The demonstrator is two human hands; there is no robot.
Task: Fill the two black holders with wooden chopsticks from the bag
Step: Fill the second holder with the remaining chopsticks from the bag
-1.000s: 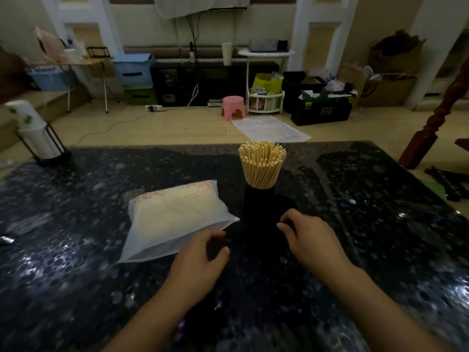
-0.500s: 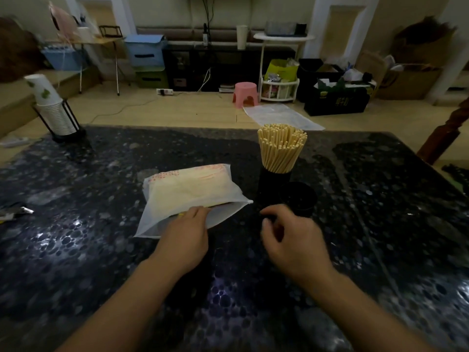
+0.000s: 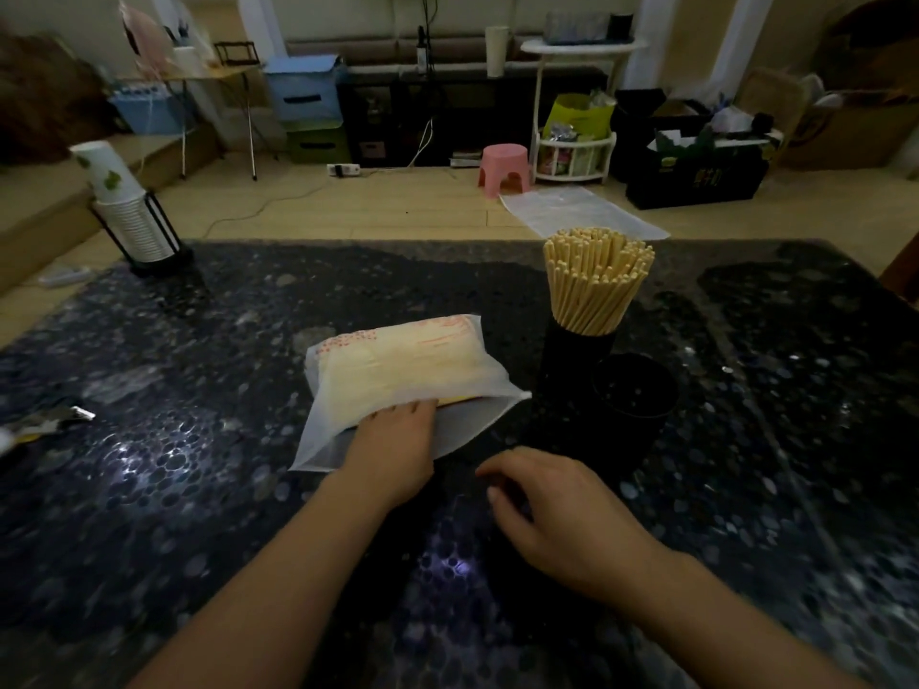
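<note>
A translucent white bag point(image 3: 398, 380) of wooden chopsticks lies on the dark speckled table point(image 3: 199, 464), its open mouth towards me. My left hand point(image 3: 393, 450) reaches into that mouth, fingertips hidden inside. One black holder point(image 3: 572, 360) stands right of the bag, packed with upright chopsticks point(image 3: 597, 276). A second black holder point(image 3: 634, 395) sits just right of it and in front, nothing visible in it. My right hand point(image 3: 557, 509) hovers over the table in front of the holders, fingers loosely curled, holding nothing.
A stack of paper cups in a black wire rack point(image 3: 132, 216) stands at the table's far left corner. A small metallic item point(image 3: 49, 422) lies at the left edge. Beyond the table are a pink stool point(image 3: 503, 169), crates and shelves.
My left hand moved from the table into the bag's mouth. My right hand drew back from the holders towards me. The view shifted closer and slightly left.
</note>
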